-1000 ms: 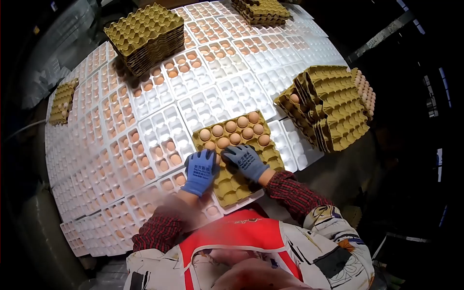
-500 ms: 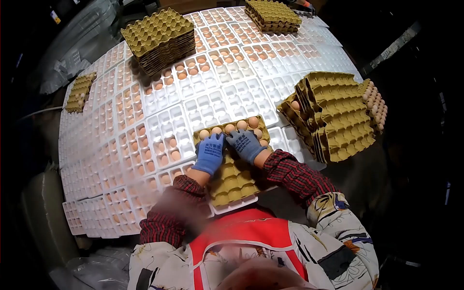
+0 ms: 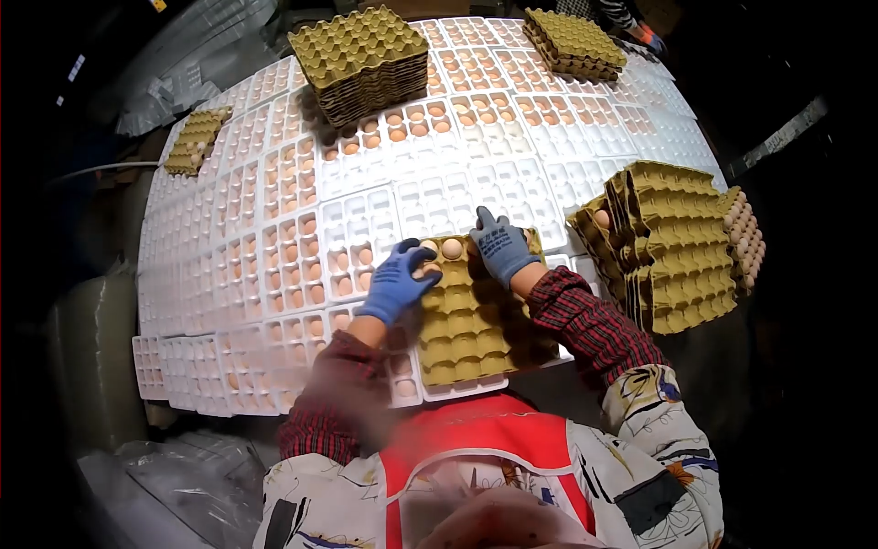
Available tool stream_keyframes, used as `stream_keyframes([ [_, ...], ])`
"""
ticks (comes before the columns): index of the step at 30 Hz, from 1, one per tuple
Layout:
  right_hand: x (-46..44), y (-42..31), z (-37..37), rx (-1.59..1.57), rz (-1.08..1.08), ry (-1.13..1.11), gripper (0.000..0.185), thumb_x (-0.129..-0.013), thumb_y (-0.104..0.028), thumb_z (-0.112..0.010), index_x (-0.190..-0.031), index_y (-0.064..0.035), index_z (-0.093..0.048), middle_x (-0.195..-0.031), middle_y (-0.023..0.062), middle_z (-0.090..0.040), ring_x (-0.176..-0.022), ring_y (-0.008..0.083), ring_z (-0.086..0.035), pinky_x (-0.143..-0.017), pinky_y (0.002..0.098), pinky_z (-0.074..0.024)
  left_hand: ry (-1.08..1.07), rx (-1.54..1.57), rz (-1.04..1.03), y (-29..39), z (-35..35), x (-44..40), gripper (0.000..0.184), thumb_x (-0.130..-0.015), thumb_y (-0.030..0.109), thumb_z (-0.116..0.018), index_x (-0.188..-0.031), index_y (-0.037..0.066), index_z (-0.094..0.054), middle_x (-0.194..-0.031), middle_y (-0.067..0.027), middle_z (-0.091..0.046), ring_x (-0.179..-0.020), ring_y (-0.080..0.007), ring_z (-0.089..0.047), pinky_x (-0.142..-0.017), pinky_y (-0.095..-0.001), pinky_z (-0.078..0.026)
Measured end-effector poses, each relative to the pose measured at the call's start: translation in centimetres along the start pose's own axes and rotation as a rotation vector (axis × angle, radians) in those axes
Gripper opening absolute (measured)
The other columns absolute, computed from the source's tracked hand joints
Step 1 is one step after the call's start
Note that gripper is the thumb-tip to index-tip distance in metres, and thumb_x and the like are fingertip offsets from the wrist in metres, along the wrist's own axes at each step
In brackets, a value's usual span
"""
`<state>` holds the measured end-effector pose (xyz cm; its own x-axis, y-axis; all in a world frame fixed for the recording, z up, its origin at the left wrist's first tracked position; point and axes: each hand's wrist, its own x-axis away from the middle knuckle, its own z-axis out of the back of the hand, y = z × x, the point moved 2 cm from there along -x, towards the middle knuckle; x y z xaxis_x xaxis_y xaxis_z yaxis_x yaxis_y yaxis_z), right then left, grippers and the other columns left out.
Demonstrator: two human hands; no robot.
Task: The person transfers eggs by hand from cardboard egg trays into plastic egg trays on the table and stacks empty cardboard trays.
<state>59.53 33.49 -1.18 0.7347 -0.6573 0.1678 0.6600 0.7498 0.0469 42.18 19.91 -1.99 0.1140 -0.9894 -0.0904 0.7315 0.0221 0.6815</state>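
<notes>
A brown pulp egg tray (image 3: 466,329) lies in front of me on white trays, its nearer cups bare. In its far row sits a brown egg (image 3: 452,248). My left hand (image 3: 399,282), in a blue glove, curls its fingers around eggs at the tray's far left corner. My right hand (image 3: 500,243), in a grey-blue glove, reaches over the far right part of the tray, fingers bent down; what they hold, if anything, is hidden beneath them. Just beyond is a white tray (image 3: 430,206) with bare cups.
Stacked pulp trays stand at the back left (image 3: 361,64), back right (image 3: 574,41) and right (image 3: 672,247). Another egg tray (image 3: 196,142) lies far left. White trays holding eggs (image 3: 293,261) cover the left side. A co-worker's gloved hand (image 3: 651,38) shows at the far edge.
My hands have moved apart, the left to the far left corner, the right toward the far edge. Fewer eggs show in the pulp tray. The view has shifted, and a co-worker's hand shows more clearly.
</notes>
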Motion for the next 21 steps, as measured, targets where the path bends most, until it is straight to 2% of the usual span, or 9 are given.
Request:
stream_keyframes([
  [2, -1.1, -1.1, -3.4, 0.316, 0.017, 0.046, 0.029, -0.085, -0.02, -0.061, -0.111, -0.0102, -0.069, -0.141, 0.0205, -0.043, -0.092, 0.0328, -0.059, -0.068, 0.0446, -0.0525, -0.22, -0.633, 0.242, 2.3, -2.4, -0.4, 0.045, -0.075, 0.024, -0.074, -0.117, 0.015, -0.061, -0.132, -0.014, -0.049, -0.101, -0.0342, -0.057, -0.074, -0.0441, -0.054],
  [4, -1.1, -1.5, -3.1, 0.372, 0.022, 0.033, 0.029, -0.085, -0.021, -0.061, -0.11, -0.0091, -0.069, -0.142, 0.0206, -0.043, -0.094, 0.0332, -0.059, -0.067, 0.042, -0.0526, -0.115, -0.809, 0.198, 0.8, -5.3, -0.5, 0.039, -0.073, 0.023, -0.072, -0.109, 0.014, -0.062, -0.132, -0.0135, -0.046, -0.098, -0.0333, -0.054, -0.071, -0.042, -0.054],
  [8, -0.9, -0.2, 0.3, -0.106, -0.057, -0.104, 0.023, -0.084, -0.017, -0.063, -0.105, -0.0102, -0.068, -0.139, 0.0164, -0.042, -0.101, 0.0369, -0.059, -0.082, 0.0447, -0.0536, -0.088, -0.56, 0.08, 0.0, -3.6, -0.1, 0.044, -0.072, 0.027, -0.076, -0.112, 0.015, -0.062, -0.132, -0.0163, -0.048, -0.102, -0.0358, -0.056, -0.076, -0.0435, -0.054],
  [11, -1.0, 1.2, 2.9, -0.263, -0.201, -0.225, 0.03, -0.082, -0.019, -0.065, -0.111, -0.011, -0.065, -0.144, 0.0169, -0.038, -0.116, 0.0373, -0.056, -0.092, 0.0448, -0.0512, 0.089, -0.049, 0.241, -2.5, 0.6, 1.4, 0.048, -0.076, 0.04, -0.075, -0.118, 0.02, -0.064, -0.134, -0.013, -0.052, -0.112, -0.0336, -0.058, -0.09, -0.0429, -0.051],
  [12, -1.0, 1.5, 3.8, -0.279, -0.214, -0.135, 0.031, -0.081, -0.021, -0.066, -0.111, -0.011, -0.065, -0.145, 0.0161, -0.04, -0.113, 0.0363, -0.059, -0.091, 0.0451, -0.0509, 0.211, -0.061, 0.208, -4.0, 2.2, 1.6, 0.051, -0.076, 0.041, -0.075, -0.121, 0.019, -0.063, -0.136, -0.0129, -0.05, -0.11, -0.0335, -0.06, -0.091, -0.0431, -0.051],
  [14, -2.6, -0.1, 3.9, -0.416, -0.088, 0.03, 0.034, -0.08, -0.022, -0.066, -0.112, -0.0129, -0.064, -0.143, 0.015, -0.043, -0.108, 0.0361, -0.061, -0.09, 0.0437, -0.0513, 0.27, -0.189, 0.373, -7.3, 4.9, 0.7, 0.049, -0.076, 0.034, -0.077, -0.12, 0.017, -0.063, -0.136, -0.0125, -0.051, -0.111, -0.0327, -0.06, -0.089, -0.0404, -0.053],
  [16, -4.9, -5.1, 4.1, -0.427, 0.162, 0.025, 0.034, -0.078, -0.023, -0.065, -0.111, -0.0149, -0.063, -0.142, 0.0119, -0.045, -0.106, 0.0359, -0.061, -0.088, 0.0435, -0.0518, 0.206, -0.322, 0.406, -10.0, 6.2, -1.3, 0.046, -0.077, 0.031, -0.076, -0.119, 0.016, -0.063, -0.137, -0.0132, -0.049, -0.112, -0.0331, -0.06, -0.089, -0.041, -0.053],
  [19, -8.5, -11.9, 3.3, -0.16, 0.373, 0.022, 0.015, -0.084, -0.017, -0.063, -0.098, -0.0119, -0.065, -0.121, 0.0113, -0.051, -0.095, 0.0291, -0.064, -0.076, 0.0429, -0.0547, 0.026, -0.51, 0.378, -12.8, 5.9, -3.5, 0.036, -0.082, 0.028, -0.069, -0.117, 0.02, -0.062, -0.14, -0.0141, -0.047, -0.112, -0.0351, -0.059, -0.087, -0.0443, -0.053],
  [21, -11.2, -13.5, 1.0, 0.07, 0.452, -0.025, 0.019, -0.085, -0.016, -0.062, -0.103, -0.0126, -0.068, -0.123, 0.013, -0.051, -0.098, 0.0282, -0.065, -0.074, 0.0395, -0.0562, -0.052, -0.559, 0.29, -13.6, 5.9, -3.3, 0.039, -0.084, 0.026, -0.066, -0.122, 0.022, -0.06, -0.14, -0.0151, -0.046, -0.116, -0.0334, -0.056, -0.089, -0.0453, -0.052],
])
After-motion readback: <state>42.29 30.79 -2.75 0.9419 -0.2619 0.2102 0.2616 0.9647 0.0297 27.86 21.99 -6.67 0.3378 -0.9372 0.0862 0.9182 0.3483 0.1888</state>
